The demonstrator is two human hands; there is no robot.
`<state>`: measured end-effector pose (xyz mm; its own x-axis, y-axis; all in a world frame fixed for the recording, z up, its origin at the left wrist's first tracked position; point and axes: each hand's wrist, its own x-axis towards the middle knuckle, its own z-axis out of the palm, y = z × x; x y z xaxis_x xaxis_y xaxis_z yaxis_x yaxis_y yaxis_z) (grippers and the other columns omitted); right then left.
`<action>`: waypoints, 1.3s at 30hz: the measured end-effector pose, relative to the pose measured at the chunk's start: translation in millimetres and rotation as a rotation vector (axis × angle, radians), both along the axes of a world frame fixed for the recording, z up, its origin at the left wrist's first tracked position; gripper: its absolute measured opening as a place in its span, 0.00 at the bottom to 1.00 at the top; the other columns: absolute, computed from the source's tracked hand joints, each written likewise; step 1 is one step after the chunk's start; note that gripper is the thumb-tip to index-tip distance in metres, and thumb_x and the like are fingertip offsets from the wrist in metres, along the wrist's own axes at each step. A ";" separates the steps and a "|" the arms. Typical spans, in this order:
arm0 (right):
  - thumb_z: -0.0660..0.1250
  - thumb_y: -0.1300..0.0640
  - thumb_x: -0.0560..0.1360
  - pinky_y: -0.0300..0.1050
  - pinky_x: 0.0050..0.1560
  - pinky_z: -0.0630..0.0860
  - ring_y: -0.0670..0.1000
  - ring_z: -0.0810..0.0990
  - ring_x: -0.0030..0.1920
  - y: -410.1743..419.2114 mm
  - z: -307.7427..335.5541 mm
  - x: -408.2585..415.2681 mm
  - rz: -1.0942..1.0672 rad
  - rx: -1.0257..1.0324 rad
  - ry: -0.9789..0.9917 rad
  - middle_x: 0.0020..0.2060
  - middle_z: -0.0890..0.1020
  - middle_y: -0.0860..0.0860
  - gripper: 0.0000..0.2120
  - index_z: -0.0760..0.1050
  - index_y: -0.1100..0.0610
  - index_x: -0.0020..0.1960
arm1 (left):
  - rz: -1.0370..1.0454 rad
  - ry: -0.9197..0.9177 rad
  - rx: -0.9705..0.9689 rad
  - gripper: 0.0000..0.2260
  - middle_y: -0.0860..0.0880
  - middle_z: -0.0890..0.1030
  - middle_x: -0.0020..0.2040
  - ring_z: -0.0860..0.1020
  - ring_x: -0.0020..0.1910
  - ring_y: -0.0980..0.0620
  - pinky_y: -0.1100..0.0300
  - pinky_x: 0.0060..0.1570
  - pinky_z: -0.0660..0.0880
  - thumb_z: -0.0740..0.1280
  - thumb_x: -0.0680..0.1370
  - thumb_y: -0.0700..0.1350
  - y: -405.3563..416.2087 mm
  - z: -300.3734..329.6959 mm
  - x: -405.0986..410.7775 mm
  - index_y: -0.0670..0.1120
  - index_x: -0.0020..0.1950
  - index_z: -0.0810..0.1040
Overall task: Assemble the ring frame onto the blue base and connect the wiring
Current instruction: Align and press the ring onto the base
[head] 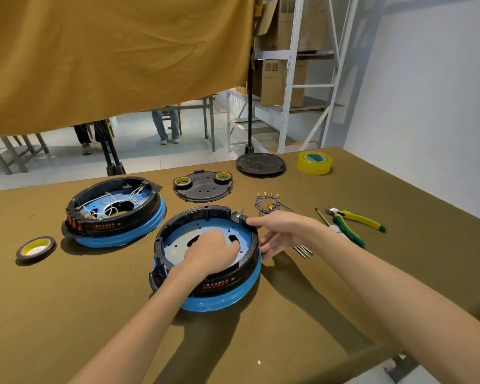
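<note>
A black ring frame (205,212) sits on a blue base (219,300) in the middle of the table. My left hand (211,252) is inside the ring, resting on the grey inner plate (178,239) with its fingers curled down toward a slot. My right hand (280,230) grips the ring's right rim, thumb on top and fingers along the outer side. A bundle of blue wires with gold terminals (269,205) lies on the table just behind my right hand.
A second assembly with white wiring (114,209) stands at the left. A black tape roll (35,248) lies front left, a black cover plate with two tape rolls (203,187) behind, a round black base (260,164), yellow tape (314,162), pliers (355,217) and metal pins (302,250) at right.
</note>
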<state>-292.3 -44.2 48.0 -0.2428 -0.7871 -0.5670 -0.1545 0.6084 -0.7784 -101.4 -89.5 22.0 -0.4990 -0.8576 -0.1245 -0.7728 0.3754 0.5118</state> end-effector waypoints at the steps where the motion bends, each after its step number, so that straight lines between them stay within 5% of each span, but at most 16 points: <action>1: 0.70 0.41 0.79 0.56 0.44 0.86 0.59 0.86 0.48 1.4 2.1 -4.2 -0.011 -0.020 0.017 0.58 0.77 0.65 0.27 0.70 0.58 0.68 | 0.004 0.034 -0.088 0.15 0.49 0.74 0.42 0.75 0.37 0.50 0.56 0.40 0.69 0.62 0.82 0.56 5.2 -2.4 -2.2 0.44 0.47 0.75; 4: 0.67 0.41 0.80 0.47 0.33 0.81 0.53 0.82 0.40 10.6 7.7 -27.1 -0.084 -0.152 0.176 0.47 0.80 0.59 0.25 0.74 0.61 0.65 | -0.099 0.288 -0.114 0.22 0.50 0.70 0.71 0.71 0.70 0.49 0.54 0.66 0.69 0.62 0.83 0.57 16.0 -1.2 -6.7 0.48 0.75 0.70; 6: 0.67 0.49 0.82 0.43 0.28 0.74 0.50 0.75 0.31 23.2 3.7 -47.0 -0.114 -0.231 0.307 0.38 0.78 0.56 0.18 0.76 0.63 0.62 | -0.255 0.337 -0.080 0.25 0.53 0.64 0.78 0.64 0.77 0.52 0.51 0.75 0.65 0.62 0.84 0.56 19.5 -0.2 -7.1 0.53 0.80 0.64; 9: 0.66 0.58 0.79 0.42 0.28 0.74 0.49 0.76 0.29 47.0 -10.5 -65.9 -0.061 -0.226 0.655 0.35 0.81 0.53 0.07 0.81 0.59 0.52 | -0.333 0.208 -0.070 0.26 0.54 0.58 0.82 0.60 0.80 0.50 0.44 0.77 0.63 0.60 0.84 0.58 16.7 -4.5 -7.7 0.57 0.82 0.61; 12: 0.67 0.59 0.76 0.42 0.38 0.77 0.50 0.82 0.38 63.5 -23.7 -69.7 0.056 -0.181 0.921 0.40 0.84 0.51 0.06 0.82 0.52 0.46 | -0.327 0.143 -0.093 0.27 0.56 0.55 0.83 0.60 0.81 0.49 0.44 0.77 0.64 0.58 0.84 0.60 15.7 -7.4 -7.8 0.57 0.83 0.59; 15: 0.67 0.58 0.76 0.48 0.49 0.81 0.53 0.82 0.50 77.1 -35.2 -73.6 0.150 -0.105 1.052 0.50 0.84 0.51 0.07 0.81 0.48 0.49 | -0.323 0.116 -0.134 0.27 0.57 0.54 0.84 0.60 0.80 0.50 0.45 0.77 0.64 0.57 0.84 0.61 17.0 -8.1 -8.3 0.57 0.83 0.58; 19: 0.67 0.53 0.79 0.49 0.51 0.80 0.52 0.82 0.47 88.2 -49.6 -77.9 0.153 -0.138 1.127 0.55 0.76 0.53 0.08 0.80 0.47 0.56 | -0.294 0.166 -0.152 0.25 0.57 0.59 0.83 0.63 0.79 0.51 0.48 0.76 0.66 0.59 0.84 0.60 20.5 -7.9 -7.3 0.58 0.81 0.62; 28: 0.68 0.54 0.80 0.50 0.51 0.80 0.53 0.81 0.51 84.9 -50.1 -70.3 0.006 -0.334 1.154 0.49 0.84 0.52 0.05 0.83 0.53 0.53 | -0.211 0.267 -0.131 0.23 0.55 0.79 0.67 0.75 0.67 0.54 0.57 0.66 0.72 0.65 0.82 0.59 25.4 -3.9 -3.0 0.57 0.77 0.71; 34: 0.72 0.63 0.76 0.47 0.40 0.85 0.47 0.85 0.33 64.6 -26.0 -31.4 -0.087 -0.683 0.692 0.33 0.85 0.50 0.04 0.83 0.58 0.44 | -0.186 0.247 0.000 0.28 0.52 0.78 0.67 0.76 0.66 0.52 0.54 0.67 0.75 0.64 0.81 0.62 21.7 -5.3 -4.6 0.55 0.78 0.65; 39: 0.72 0.62 0.78 0.39 0.43 0.83 0.45 0.86 0.38 35.1 -18.0 -10.4 0.125 -0.756 0.582 0.38 0.87 0.47 0.05 0.86 0.57 0.51 | -0.155 0.221 0.028 0.32 0.50 0.76 0.70 0.75 0.67 0.53 0.55 0.67 0.74 0.65 0.80 0.64 13.1 -11.9 -6.7 0.49 0.78 0.64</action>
